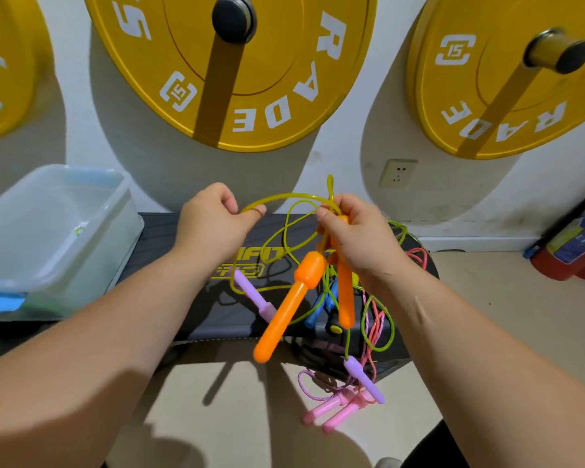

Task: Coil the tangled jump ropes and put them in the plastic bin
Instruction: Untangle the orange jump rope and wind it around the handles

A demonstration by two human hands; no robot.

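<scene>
- Yellow weight plates (237,62) on pegs on the wall behind, no part of the job.
- Black bench (163,251) as the work surface, with everything along its top and front edge, within reach of both arms.
- Plastic bin (92,251) at the left end of the bench, lid off and mouth up, apparently to take each finished coil with one short move; nothing clearly readable inside.
- Tangle of other ropes (382,329) at the right end of the bench, with green, red and pink cords mixed, probably waiting for their turn.
- Right hand (358,231) raised above the right half of the bench, fingers curled round the gathered turns of the yellow rope (291,196), to hold the shape of the coil.
- Left hand (213,224) near it, thumb and bent forefinger pinching the same rope, by the look of it to draw out the next loop.
- Orange handles (284,315) hanging down from the right hand, clear of the surface, likely as a weight to straighten the cord.
- Purple handles (250,292), one flat near the middle of the bench, the other dangling over the front edge.
- Pink handles (331,410) down past the front edge near the right corner, not yet untangled.
</scene>
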